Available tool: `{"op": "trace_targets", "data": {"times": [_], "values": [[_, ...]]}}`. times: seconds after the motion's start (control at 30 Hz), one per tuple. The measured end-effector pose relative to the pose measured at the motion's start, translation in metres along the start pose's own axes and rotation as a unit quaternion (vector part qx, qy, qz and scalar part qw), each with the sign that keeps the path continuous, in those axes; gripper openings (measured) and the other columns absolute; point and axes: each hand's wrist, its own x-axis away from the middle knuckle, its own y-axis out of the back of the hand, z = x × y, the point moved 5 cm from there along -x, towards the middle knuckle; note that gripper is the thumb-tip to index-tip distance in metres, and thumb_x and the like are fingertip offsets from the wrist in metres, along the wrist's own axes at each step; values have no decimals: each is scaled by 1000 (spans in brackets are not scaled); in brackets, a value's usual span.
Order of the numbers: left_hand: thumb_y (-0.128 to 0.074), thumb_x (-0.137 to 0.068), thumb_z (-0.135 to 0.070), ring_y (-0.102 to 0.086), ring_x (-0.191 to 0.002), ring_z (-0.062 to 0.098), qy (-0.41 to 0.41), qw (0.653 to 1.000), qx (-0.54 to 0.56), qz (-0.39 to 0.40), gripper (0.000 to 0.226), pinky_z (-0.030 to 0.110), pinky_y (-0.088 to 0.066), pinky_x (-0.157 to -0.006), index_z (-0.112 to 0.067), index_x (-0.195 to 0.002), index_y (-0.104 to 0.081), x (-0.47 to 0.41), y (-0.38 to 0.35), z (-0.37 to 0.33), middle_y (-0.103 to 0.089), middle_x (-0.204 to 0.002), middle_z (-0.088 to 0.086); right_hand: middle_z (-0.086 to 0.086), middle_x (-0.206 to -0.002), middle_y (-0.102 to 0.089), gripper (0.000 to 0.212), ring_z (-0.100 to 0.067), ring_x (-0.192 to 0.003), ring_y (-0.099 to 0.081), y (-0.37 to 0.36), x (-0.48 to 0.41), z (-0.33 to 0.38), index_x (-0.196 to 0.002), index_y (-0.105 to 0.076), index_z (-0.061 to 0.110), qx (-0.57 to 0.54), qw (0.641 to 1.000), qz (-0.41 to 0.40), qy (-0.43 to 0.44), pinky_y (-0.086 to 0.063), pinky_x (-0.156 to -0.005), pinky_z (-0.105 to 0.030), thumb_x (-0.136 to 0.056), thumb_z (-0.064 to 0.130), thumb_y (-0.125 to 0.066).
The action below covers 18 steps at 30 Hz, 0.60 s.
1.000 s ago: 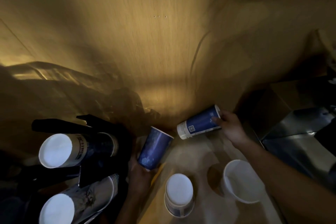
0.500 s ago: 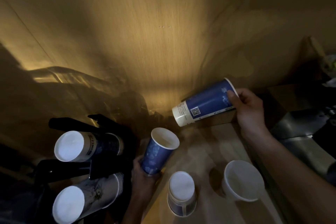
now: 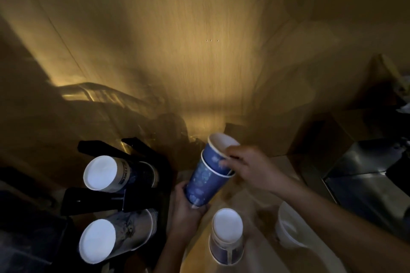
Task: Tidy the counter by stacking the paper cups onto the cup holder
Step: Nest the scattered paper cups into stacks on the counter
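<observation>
The left hand (image 3: 187, 210) grips the base of a blue paper cup (image 3: 203, 184), which tilts up and away from the person, above the counter (image 3: 250, 204). The right hand (image 3: 248, 167) grasps a second blue cup (image 3: 216, 154) at its rim; that cup sits partly nested in the first. Left of the held cups, the black cup holder (image 3: 99, 200) carries two stacks lying sideways, bases toward the camera. Just right of the left hand an upside-down cup (image 3: 226, 236) stands on the counter, with a white cup (image 3: 286, 228) further right.
</observation>
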Motion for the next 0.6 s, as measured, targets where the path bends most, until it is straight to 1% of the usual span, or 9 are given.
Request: {"op": "trace_targets", "data": {"times": [0.1, 0.17, 0.27, 0.33, 0.37, 0.43, 0.47, 0.53, 0.6], "values": [[-84, -54, -13, -57, -104, 22, 1, 1000, 1, -1, 81, 46, -50, -93, -37, -112, -34, 0, -1, -10, -54, -119, 6, 1, -70, -63, 18, -7, -64, -55, -19, 0, 1, -73, -64, 19, 10, 998, 62, 7, -41, -58, -28, -88, 26, -57], [-85, -52, -15, -58, -106, 24, 8, 1000, 15, 2, 84, 50, -50, -94, -38, -114, -34, -1, 0, -11, -54, -121, 6, -4, -78, -65, 17, -10, -69, -57, -23, 0, 5, -80, -64, 17, 32, 996, 84, 21, -43, -61, -29, -88, 29, -55], [-85, -50, -18, -58, -108, 23, 16, 999, 26, 16, 85, 52, -50, -94, -41, -114, -35, -2, -1, -13, -55, -122, 4, -5, -91, -66, 11, -11, -81, -57, -28, 2, 6, -90, -60, 18, 145, 982, 108, 45, -41, -67, -27, -87, 28, -57], [-86, -51, -20, -57, -109, 20, 9, 1000, 5, 12, 85, 47, -50, -95, -43, -115, -34, -3, -3, -17, -54, -120, -2, -6, -99, -65, 13, -14, -90, -57, -29, 4, 2, -97, -59, 17, 188, 976, 104, 42, -37, -72, -26, -86, 25, -59], [-85, -53, -22, -54, -110, 18, -3, 1000, -22, -1, 85, 41, -47, -95, -41, -117, -34, -4, -4, -19, -51, -118, -7, -6, -101, -65, 13, -15, -93, -57, -27, 4, 0, -98, -58, 18, 193, 976, 96, 39, -36, -73, -25, -86, 24, -59], [-83, -58, -28, -46, -113, 18, -17, 996, -78, -36, 82, 32, -37, -92, -34, -125, -36, -4, -4, -23, -43, -114, -10, -5, -104, -66, 15, -17, -98, -58, -20, 2, -5, -100, -58, 20, 214, 974, 71, 36, -37, -76, -26, -85, 24, -59], [-82, -61, -30, -45, -115, 20, -4, 995, -88, -46, 80, 32, -35, -93, -29, -127, -37, -5, -4, -22, -44, -117, -5, -6, -108, -65, 19, -20, -101, -58, -16, 1, -10, -103, -58, 20, 236, 969, 60, 36, -41, -78, -27, -85, 23, -60], [-78, -69, -22, -47, -118, 27, 46, 996, -66, -46, 72, 36, -37, -99, -18, -129, -39, -6, -2, -14, -49, -131, 11, -10, -115, -63, 32, -26, -106, -57, -11, 0, -21, -114, -54, 17, 295, 954, 51, 37, -47, -86, -34, -82, 19, -61], [-72, -77, -14, -52, -108, 26, 84, 996, -24, -25, 50, 35, -40, -98, -14, -119, -45, -5, -2, -9, -53, -127, 17, -12, -119, -61, 41, -29, -108, -56, -8, 2, -35, -120, -51, 16, 328, 942, 62, 24, -47, -89, -36, -81, 17, -62]]}}
